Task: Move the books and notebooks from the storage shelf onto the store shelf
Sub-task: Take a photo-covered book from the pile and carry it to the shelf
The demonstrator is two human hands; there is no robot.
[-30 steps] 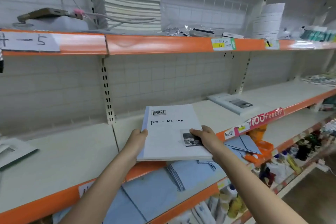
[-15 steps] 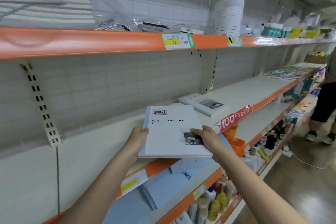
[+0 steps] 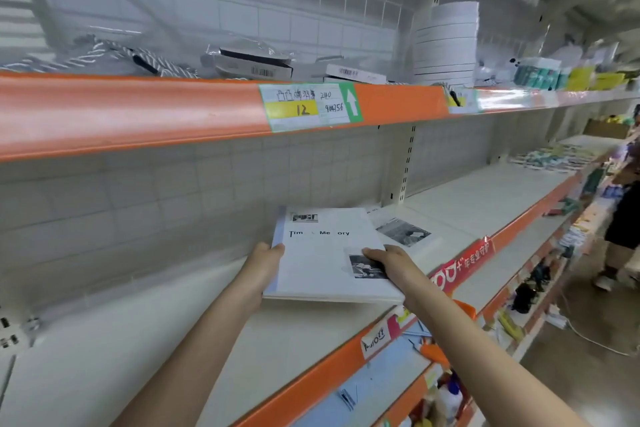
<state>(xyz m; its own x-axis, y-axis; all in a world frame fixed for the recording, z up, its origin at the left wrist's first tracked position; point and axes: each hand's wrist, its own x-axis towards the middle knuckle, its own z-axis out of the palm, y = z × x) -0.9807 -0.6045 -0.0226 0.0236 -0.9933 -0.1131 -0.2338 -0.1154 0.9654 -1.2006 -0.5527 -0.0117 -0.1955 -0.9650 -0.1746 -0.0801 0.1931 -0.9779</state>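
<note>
Head view | left hand (image 3: 265, 265) and right hand (image 3: 393, 265) grip notebook (image 3: 325, 260) by opposite edges, level | likely for flat placement beside shelved copy (image 3: 403, 230).

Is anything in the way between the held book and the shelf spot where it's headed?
Nothing visible. Both hands, left and right, hold the book over the bare shelf; another book lies just beyond, to its right.

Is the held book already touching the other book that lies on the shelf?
Cannot tell. In the head view the held book overlaps the lying book at its far corner, but that corner hides whether it rests on it or hovers above.
</note>
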